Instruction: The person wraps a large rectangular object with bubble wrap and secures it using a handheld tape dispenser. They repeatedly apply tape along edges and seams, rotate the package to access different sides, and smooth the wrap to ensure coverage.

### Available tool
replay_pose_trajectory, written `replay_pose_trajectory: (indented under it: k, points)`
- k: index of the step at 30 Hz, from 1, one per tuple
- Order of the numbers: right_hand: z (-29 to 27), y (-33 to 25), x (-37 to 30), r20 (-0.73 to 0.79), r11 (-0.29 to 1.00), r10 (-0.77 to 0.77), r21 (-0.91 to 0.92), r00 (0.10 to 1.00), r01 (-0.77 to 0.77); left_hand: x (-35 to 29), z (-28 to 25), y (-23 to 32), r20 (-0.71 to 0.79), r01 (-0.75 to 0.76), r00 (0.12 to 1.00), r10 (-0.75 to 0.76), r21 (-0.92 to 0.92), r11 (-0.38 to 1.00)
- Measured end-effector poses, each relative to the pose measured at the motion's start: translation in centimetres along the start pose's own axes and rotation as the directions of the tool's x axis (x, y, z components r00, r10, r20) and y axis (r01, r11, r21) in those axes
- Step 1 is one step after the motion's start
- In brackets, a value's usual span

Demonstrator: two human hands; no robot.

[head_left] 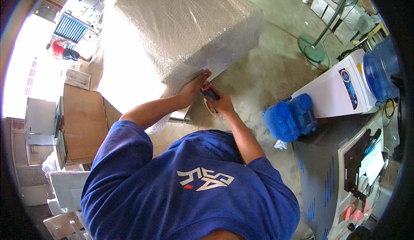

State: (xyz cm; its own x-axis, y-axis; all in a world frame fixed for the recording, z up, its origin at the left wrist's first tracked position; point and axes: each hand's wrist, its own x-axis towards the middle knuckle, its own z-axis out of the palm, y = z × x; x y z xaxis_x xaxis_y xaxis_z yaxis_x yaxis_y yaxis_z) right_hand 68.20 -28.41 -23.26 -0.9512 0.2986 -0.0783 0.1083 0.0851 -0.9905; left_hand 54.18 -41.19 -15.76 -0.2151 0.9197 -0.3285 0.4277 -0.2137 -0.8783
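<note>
While left hand presses bubble-wrapped bundle, right hand grips tape dispenser

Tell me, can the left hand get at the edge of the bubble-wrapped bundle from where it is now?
Probably yes. The left hand already lies flat on the lower edge of the bubble-wrapped bundle, with nothing between them. The right hand, holding a tape dispenser, sits just beside it and does not block it.

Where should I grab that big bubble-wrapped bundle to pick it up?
Probably with both hands under opposite bottom edges of the bubble-wrapped bundle, coming from its two long sides. It looks wide, boxy and smooth, with no handle showing. The near corner is taken: the left hand presses there and the right hand holds a tape dispenser.
</note>
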Motion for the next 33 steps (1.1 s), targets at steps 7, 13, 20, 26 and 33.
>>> replay_pose_trajectory:
  k: [7,13,20,26,33]
  points:
    - [-2.9,-9.8,4.8,0.243,0.778,0.308,-0.62,0.92,-0.097,-0.6,1.4,2.2,-0.01,0.088,0.995,-0.095,-0.275,0.957]
    - [-2.6,-1.7,3.9,0.351,0.423,0.578,-0.901,0.737,0.097,1.0,1.0,0.0,0.058,0.009,0.949,-0.31,-0.988,-0.156]
    - [-13.0,-3.2,-5.1,0.429,0.93,0.285,-0.342,0.857,-0.139,0.9,-4.4,-1.3,0.268,0.268,0.96,0.079,-0.963,0.011]
    - [-20.8,-16.9,-3.5,0.489,0.922,0.291,-0.372,0.822,-0.105,-6.2,-14.3,-10.7,0.357,-0.077,0.525,-0.773,-0.884,-0.461]
    - [-17.7,-32.9,3.5,0.534,0.879,-0.03,-0.389,0.845,0.276,-7.4,-7.5,-15.6,0.452,0.468,0.047,-0.891,-0.798,-0.381]
